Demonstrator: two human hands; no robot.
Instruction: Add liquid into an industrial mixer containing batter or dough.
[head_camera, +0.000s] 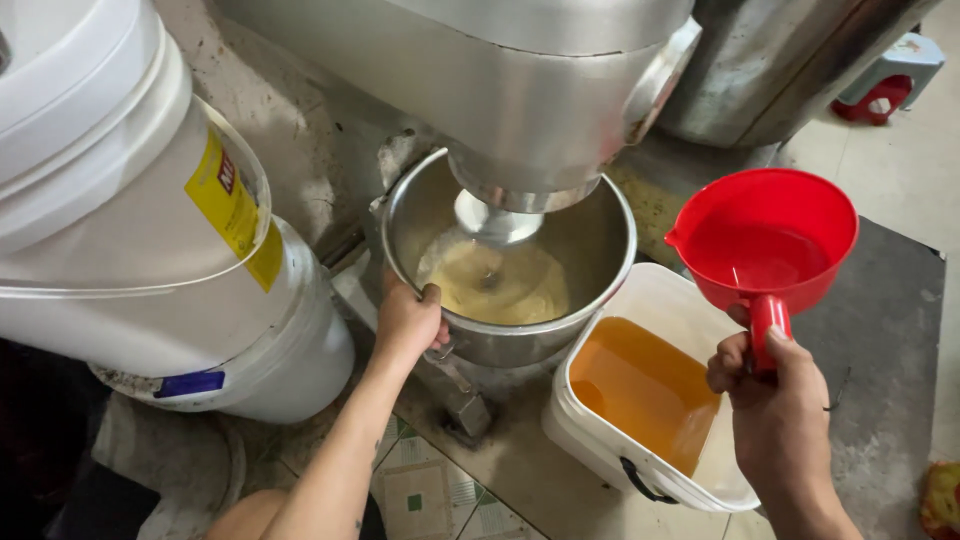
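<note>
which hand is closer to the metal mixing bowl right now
Left. The left hand grips the rim of the metal mixing bowl, fingers over its edge. The right hand is apart from it, holding a red scoop above the white bucket.

Soft even daylight, sharp focus, mild glare on steel, wide-angle bending at edges.

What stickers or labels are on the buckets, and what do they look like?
Yellow label: on the side of the upper white bucket at left, a rectangle with a small red patch.
Blue sticker: low on the lower white bucket, a small dark blue strip.
The white tub of orange liquid shows no label.
</note>
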